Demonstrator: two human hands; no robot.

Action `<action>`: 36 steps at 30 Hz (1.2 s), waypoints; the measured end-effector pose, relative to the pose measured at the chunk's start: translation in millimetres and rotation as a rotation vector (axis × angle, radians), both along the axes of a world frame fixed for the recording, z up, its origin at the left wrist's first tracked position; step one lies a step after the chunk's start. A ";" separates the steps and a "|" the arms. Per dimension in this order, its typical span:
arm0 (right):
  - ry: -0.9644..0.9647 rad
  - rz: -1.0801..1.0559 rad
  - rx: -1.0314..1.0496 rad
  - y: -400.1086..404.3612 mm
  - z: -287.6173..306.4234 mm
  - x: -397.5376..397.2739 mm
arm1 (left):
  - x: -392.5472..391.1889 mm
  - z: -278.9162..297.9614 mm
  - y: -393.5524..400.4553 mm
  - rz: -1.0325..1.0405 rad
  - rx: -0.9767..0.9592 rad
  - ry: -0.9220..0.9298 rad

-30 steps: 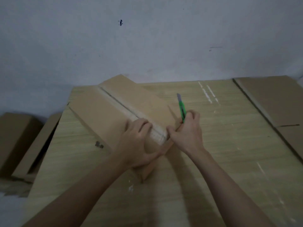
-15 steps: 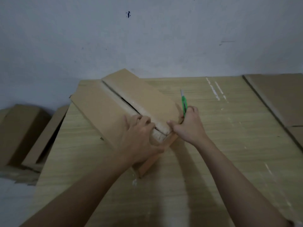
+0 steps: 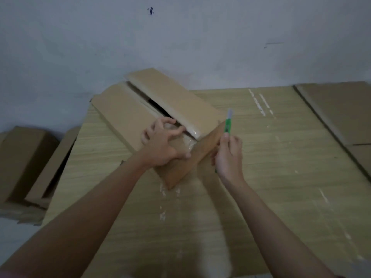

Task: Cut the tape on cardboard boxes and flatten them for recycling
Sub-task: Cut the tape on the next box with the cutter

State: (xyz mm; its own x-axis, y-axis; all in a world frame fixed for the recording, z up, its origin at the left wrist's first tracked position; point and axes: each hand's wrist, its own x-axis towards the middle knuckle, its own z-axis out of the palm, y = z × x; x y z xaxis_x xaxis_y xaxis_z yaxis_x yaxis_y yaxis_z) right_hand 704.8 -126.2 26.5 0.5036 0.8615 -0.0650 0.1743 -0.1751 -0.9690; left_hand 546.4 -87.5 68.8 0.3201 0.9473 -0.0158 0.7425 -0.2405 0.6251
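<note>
Flaps on the box [image 3: 128, 115] now stand farther apart than half a second ago, the dark gap along the cut seam wider, and the right flap [image 3: 172, 97] is lifted higher. The box lies skewed on the far left part of the table [image 3: 261, 177]. The left hand [image 3: 162, 143] has slid from flat on the lid to the seam, fingers curled and hooked over the left flap's edge, thumb against the taped near end. The right hand [image 3: 227, 155] has drawn back off the box and now sits just beside its near right corner, fist clenched round the green cutter [image 3: 228, 125], blade up. Blur hides how far the blade is extended. Flat cardboard [image 3: 337, 113] at the right edge and boxes [image 3: 22, 157] on the floor at left are cut off.
</note>
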 end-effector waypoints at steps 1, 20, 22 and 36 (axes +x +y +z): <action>0.057 -0.032 -0.027 -5.2 -7.3 -3.8 | 1.8 -0.3 3.0 -0.003 0.007 -0.005; 0.226 0.031 0.020 -12.8 -33.2 -17.9 | 8.6 -4.2 16.1 -0.007 -0.007 0.055; 0.248 0.033 0.024 -12.4 -35.6 -19.5 | 8.5 -4.3 15.7 -0.006 -0.011 0.054; 0.160 0.054 0.024 2.9 -28.9 -15.5 | 15.7 -5.3 16.2 -0.005 -0.020 0.074</action>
